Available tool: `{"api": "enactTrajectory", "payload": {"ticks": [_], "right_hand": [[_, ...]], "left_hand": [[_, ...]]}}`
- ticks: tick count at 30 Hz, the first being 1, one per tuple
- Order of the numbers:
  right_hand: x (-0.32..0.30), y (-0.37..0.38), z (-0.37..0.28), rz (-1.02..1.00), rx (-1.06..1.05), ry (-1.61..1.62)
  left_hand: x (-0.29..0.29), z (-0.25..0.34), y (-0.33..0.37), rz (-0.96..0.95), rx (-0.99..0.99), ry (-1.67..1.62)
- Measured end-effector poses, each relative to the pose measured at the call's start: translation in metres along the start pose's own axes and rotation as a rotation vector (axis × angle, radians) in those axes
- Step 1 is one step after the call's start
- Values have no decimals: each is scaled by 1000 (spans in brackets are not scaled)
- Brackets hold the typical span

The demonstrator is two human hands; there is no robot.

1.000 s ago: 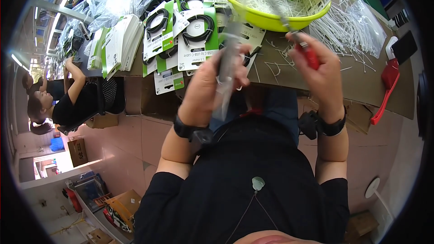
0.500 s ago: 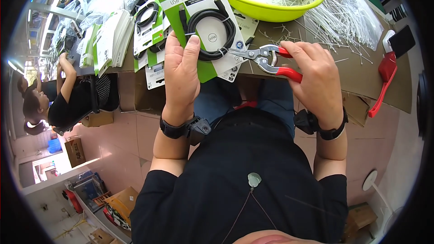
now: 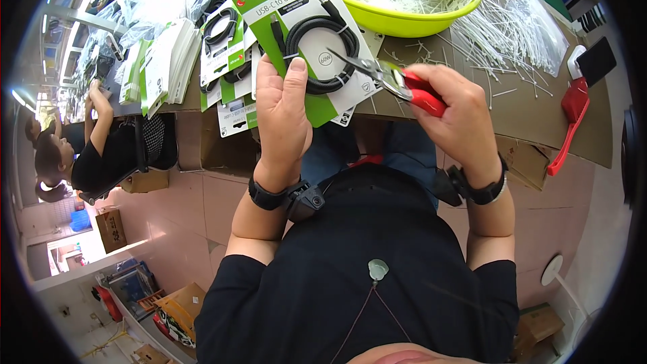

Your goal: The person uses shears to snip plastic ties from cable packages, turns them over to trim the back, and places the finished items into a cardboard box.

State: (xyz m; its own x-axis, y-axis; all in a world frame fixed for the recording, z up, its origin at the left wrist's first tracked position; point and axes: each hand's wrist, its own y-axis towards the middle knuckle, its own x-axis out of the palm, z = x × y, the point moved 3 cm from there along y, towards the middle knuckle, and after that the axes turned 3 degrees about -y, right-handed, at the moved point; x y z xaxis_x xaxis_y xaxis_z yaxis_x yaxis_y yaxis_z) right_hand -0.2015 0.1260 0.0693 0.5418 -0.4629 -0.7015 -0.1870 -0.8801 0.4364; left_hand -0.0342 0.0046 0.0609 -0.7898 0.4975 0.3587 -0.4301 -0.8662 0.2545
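My left hand (image 3: pixel 283 111) grips a green-and-white cable card (image 3: pixel 327 57) by its lower left edge, thumb on the front. A coiled black cable (image 3: pixel 294 39) is fastened to the card with pale ties. In my right hand (image 3: pixel 458 108) are red-handled cutters (image 3: pixel 387 79), the handles squeezed close together. Their slim blades lie across the lower right of the coil, tips over the white centre of the card; whether they touch it I cannot tell. More carded cables (image 3: pixel 219 34) lie behind my left hand.
A lime-green basin (image 3: pixel 404 25) holds white plastic strips and carded cables. Loose white cable ties (image 3: pixel 495 34) spread beside it, near a red-handled tool (image 3: pixel 574 111). Flat cards (image 3: pixel 168 61) are stacked at left. Another person (image 3: pixel 101 158) sits farther left.
The cutters have swung left and up, from the coil's lower edge to over the card's centre, and their handles have closed. My left hand and the card have shifted slightly right.
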Motion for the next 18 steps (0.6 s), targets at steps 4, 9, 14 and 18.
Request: {"api": "enactTrajectory", "payload": {"ticks": [4,9,14,18], "right_hand": [[16,13,-21,235,-150,23],[41,15,-21,231,-99,-7],[34,14,-2,367,-30,89],[12,-5,46,461,220,105]], "left_hand": [[4,-11,-4,-111,-75,-228],[0,-11,-6,-61,-149,-186],[-31,16,29,210,21,108],[-98,48,95,101,43,597]]}}
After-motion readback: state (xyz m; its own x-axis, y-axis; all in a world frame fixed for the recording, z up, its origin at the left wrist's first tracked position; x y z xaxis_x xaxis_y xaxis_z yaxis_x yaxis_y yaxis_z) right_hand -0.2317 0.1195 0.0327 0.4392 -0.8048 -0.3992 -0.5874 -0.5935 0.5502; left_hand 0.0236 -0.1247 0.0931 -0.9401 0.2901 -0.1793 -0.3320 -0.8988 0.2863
